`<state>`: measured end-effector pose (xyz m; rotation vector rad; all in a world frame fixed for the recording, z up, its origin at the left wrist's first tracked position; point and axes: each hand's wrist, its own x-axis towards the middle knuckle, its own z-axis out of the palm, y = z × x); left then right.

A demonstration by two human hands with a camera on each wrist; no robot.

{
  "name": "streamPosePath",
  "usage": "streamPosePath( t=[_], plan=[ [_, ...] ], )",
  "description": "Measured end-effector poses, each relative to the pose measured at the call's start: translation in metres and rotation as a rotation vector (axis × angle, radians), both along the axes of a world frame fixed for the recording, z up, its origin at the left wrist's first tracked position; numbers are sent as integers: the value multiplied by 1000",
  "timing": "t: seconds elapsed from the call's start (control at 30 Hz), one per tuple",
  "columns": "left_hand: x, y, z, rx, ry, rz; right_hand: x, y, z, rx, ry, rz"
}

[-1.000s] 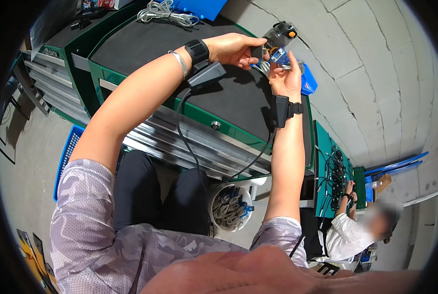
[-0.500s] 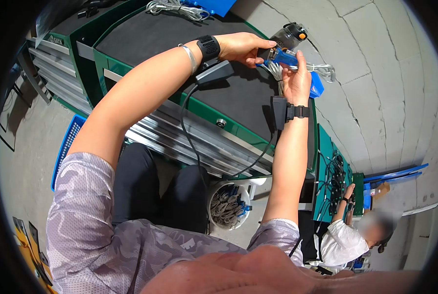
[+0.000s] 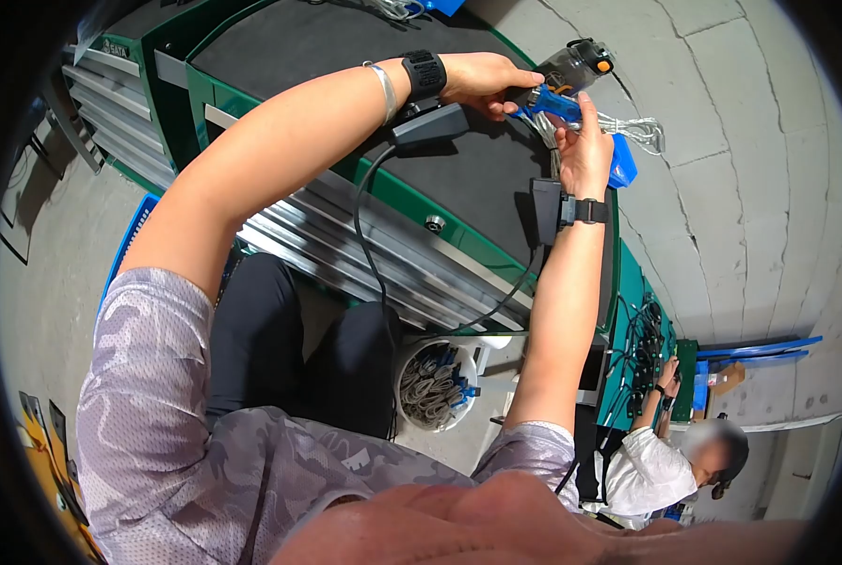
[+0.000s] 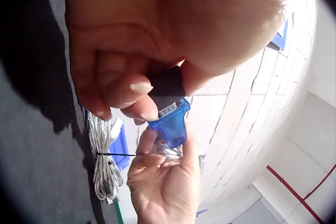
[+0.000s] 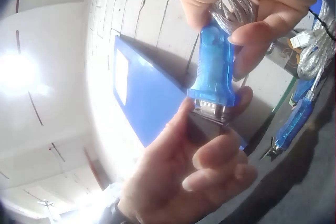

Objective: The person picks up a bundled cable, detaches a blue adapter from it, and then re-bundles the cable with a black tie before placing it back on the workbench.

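My left hand (image 3: 482, 80) pinches a small black block (image 4: 168, 85) between thumb and fingers. Facing it, my right hand (image 3: 585, 155) grips a translucent blue cable connector (image 5: 212, 61) near its cable end. The connector's metal plug (image 5: 210, 107) is right at the black block's edge, still partly showing. A bundled silvery cable (image 5: 236, 11) is tucked in the right palm and sticks out past that hand. Below the hands, another tied silvery cable (image 4: 105, 155) lies on the dark mat, with a second blue connector (image 5: 294, 121) beside it.
A dark bottle with an orange button (image 3: 571, 66) and a blue bin (image 3: 623, 162) stand beyond the hands. The green cabinet (image 3: 364, 169) carries a dark mat (image 3: 298, 47). A white bucket (image 3: 475, 407) of cables stands below. Another person (image 3: 661, 461) works at the right.
The blue connector has swung round, so its metal plug now meets the black block instead of standing apart from it. Both hands have shifted slightly right and up in the head view.
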<state>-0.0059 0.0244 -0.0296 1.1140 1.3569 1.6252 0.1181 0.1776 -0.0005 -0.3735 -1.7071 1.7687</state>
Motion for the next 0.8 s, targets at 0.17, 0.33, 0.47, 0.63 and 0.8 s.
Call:
streamPosePath(
  t=[0.17,0.33,0.47,0.63,0.8],
  plan=[
    [-4,3,-4,-41,-33,-7,-4,6,-4,-37,-28,30],
    [-8,6,-8,-47,-62,-20,-7,8,-9,11,-2,50],
    [-10,10,-12,-47,-81,-23,-7,0,-8,52,-4,16],
    [-3,7,-9,-42,-87,27,-11,4,-14,34,8,39],
    [-3,6,-2,53,172,194,-6,-6,-10,21,-25,62]
  ],
)
